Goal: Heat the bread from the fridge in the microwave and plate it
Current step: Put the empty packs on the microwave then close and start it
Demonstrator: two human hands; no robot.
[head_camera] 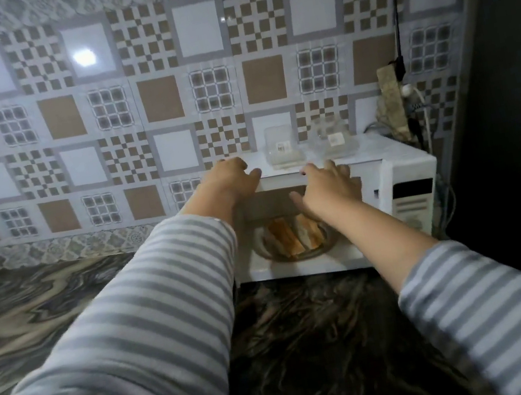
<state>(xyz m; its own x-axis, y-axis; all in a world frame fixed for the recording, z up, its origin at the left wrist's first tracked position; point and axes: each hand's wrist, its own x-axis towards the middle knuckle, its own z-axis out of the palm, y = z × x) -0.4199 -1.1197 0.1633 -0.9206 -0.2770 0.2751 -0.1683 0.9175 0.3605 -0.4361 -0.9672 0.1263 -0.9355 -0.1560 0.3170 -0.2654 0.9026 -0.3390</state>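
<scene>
The white microwave (329, 206) stands at the back of the dark marbled countertop (304, 345), hard against the patterned tile wall (120, 110), its cavity open toward me. Inside, slices of bread (296, 234) lie on the glass turntable plate (296, 253), in the lower half of the cavity with free space above them.

The person's left hand (231, 176) sits at about 10 o'clock from the bread, fingers loosely bent, near the oven's top left corner; whether it grips anything I cannot tell. The right hand (330, 187) is at 1 o'clock from the bread, fingers spread and relaxed before the cavity's upper edge, holding nothing.

Two clear plastic containers (282, 152) rest on the oven's roof near the wall. At 3 o'clock a dark panel (509, 86) closes the space; cables (398, 19) hang in that corner. Counter at 9 o'clock lies broad.
</scene>
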